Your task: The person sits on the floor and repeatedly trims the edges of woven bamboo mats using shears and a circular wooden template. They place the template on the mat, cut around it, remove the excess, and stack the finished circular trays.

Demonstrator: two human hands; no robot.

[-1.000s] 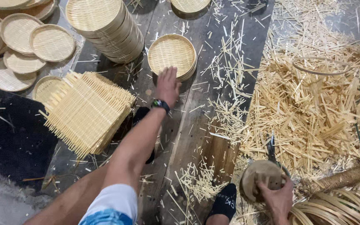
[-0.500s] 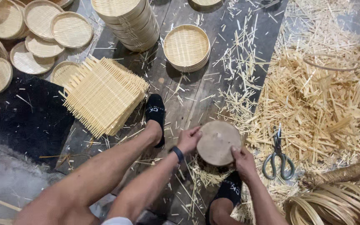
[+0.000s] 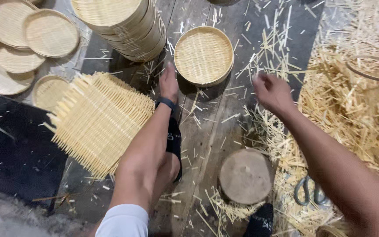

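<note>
Both hands (image 3: 169, 83) left the wooden disc (image 3: 245, 176), reaching toward the round tray (image 3: 203, 55) (fingers spread).

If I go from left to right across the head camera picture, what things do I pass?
Flat woven trays → square woven mat → left hand → round basket → right hand → pile of bamboo scraps.
</note>
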